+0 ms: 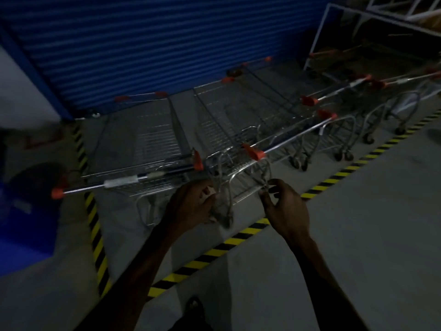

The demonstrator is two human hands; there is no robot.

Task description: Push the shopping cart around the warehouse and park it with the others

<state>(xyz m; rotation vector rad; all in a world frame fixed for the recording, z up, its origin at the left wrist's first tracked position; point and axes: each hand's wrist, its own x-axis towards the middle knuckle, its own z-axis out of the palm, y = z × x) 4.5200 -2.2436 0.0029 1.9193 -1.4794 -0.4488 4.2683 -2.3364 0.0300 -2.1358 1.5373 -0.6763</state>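
The shopping carts (148, 139) are shiny metal wire with glossy chrome handle bars (293, 137) and orange plastic end caps (254, 152). The blue shutter (143, 44), upper left, is ribbed metal; the floor (358, 211) looks matt concrete.

We view from head height, looking forward and down, close behind the parked carts (229, 144), shutter (143, 44) beyond.

Grey concrete floor (358, 211) carries parked shopping carts (148, 139) inside yellow-black hazard tape (238, 240).
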